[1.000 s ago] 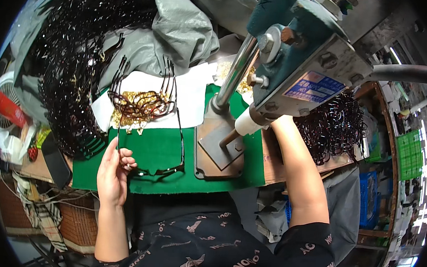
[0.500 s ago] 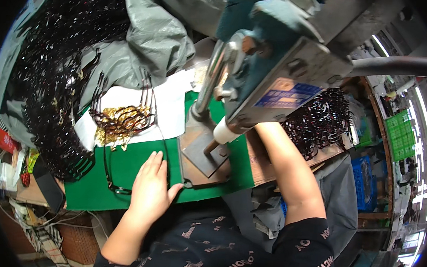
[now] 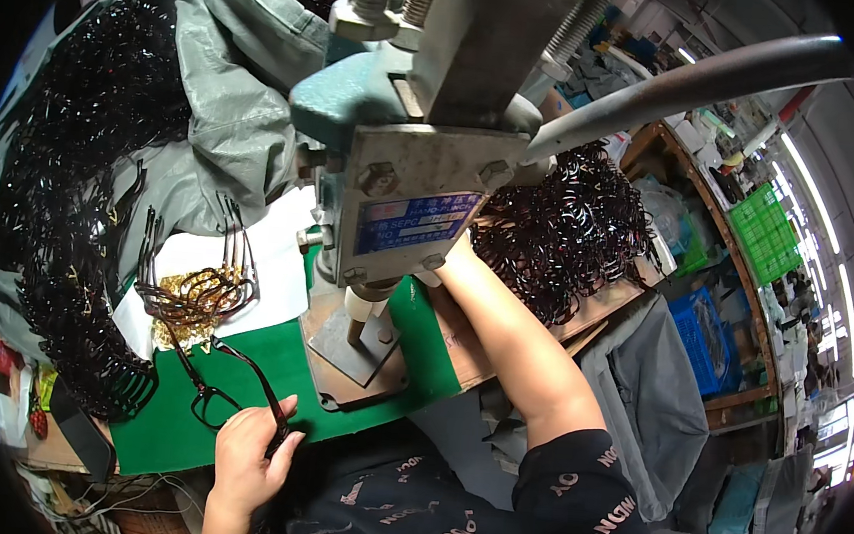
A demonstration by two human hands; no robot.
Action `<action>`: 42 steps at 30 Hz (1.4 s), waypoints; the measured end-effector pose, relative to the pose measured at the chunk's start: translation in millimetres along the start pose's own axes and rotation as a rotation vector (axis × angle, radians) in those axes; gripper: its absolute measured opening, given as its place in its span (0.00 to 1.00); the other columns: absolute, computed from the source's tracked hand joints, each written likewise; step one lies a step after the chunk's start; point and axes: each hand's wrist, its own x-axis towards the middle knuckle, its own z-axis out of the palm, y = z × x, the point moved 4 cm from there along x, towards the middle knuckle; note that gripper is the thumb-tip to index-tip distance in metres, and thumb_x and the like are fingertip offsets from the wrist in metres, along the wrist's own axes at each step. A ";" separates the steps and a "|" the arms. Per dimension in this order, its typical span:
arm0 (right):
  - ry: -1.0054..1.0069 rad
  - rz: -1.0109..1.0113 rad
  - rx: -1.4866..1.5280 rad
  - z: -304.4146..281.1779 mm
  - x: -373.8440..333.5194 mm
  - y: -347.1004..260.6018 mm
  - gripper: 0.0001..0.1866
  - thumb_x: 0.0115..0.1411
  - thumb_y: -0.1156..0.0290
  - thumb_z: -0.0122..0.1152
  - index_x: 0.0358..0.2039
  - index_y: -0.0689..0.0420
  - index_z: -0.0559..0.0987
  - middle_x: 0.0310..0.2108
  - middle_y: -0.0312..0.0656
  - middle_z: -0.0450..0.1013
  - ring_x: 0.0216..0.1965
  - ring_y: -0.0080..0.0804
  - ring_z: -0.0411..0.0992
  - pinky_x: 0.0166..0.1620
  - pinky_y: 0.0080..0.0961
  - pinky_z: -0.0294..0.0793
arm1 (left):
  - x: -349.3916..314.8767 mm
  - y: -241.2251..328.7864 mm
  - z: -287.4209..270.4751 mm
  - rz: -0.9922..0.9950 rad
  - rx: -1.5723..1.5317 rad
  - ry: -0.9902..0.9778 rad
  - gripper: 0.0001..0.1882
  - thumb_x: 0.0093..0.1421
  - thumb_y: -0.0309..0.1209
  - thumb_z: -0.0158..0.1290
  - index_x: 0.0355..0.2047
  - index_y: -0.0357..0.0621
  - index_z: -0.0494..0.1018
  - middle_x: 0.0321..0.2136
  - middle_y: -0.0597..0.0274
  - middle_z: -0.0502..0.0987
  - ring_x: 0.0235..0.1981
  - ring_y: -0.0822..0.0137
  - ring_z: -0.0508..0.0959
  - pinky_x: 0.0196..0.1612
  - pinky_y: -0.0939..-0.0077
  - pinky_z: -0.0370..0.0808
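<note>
Blue rectangular label (image 3: 418,222) with red strip on the press's grey front plate (image 3: 422,201)

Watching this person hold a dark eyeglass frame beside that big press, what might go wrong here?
The right hand is tucked out of sight behind the press head, so it might get pinched. The thin dark frame in the left hand could bend or snag on the small cluster of frames close by.

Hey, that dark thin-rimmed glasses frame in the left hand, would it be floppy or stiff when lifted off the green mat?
The dark thin-rimmed glasses frame probably lifts light and fairly stiff, since its rims are thin. Its open temple arm may swing or snag. The left hand grips one end, so it could tilt.
</note>
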 end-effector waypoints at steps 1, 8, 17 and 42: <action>0.010 -0.010 0.012 -7.8 0.3 -9.0 0.05 0.44 0.76 0.54 0.22 0.59 0.77 0.26 0.51 0.72 0.32 0.49 0.71 0.38 0.38 0.70 | 1.2 1.6 -3.1 0.019 -0.007 0.012 0.19 0.45 0.26 0.59 0.40 0.38 0.73 0.27 0.55 0.76 0.29 0.55 0.76 0.36 0.66 0.72; 0.146 0.044 -0.255 -53.3 -1.8 -8.3 0.04 0.45 0.79 0.54 0.23 0.64 0.76 0.25 0.51 0.71 0.32 0.48 0.71 0.38 0.34 0.71 | 1.7 9.7 -6.6 0.019 -0.081 -0.049 0.27 0.44 0.22 0.58 0.48 0.35 0.68 0.27 0.57 0.77 0.28 0.57 0.77 0.35 0.70 0.72; -0.091 0.197 0.820 -90.6 -143.5 -117.2 0.08 0.49 0.85 0.59 0.31 0.62 0.74 0.31 0.39 0.70 0.31 0.24 0.71 0.38 0.19 0.71 | 17.0 23.3 -9.1 0.073 -0.346 -0.033 0.39 0.50 0.20 0.56 0.60 0.34 0.48 0.27 0.55 0.78 0.29 0.61 0.80 0.37 0.74 0.74; -0.640 0.028 1.255 -78.9 -156.1 -204.0 0.15 0.54 0.82 0.58 0.35 0.57 0.61 0.30 0.38 0.70 0.33 0.21 0.70 0.40 0.19 0.70 | 2.9 47.9 -27.2 0.217 -0.302 -0.056 0.40 0.56 0.39 0.54 0.61 0.37 0.46 0.26 0.50 0.76 0.26 0.51 0.77 0.29 0.63 0.73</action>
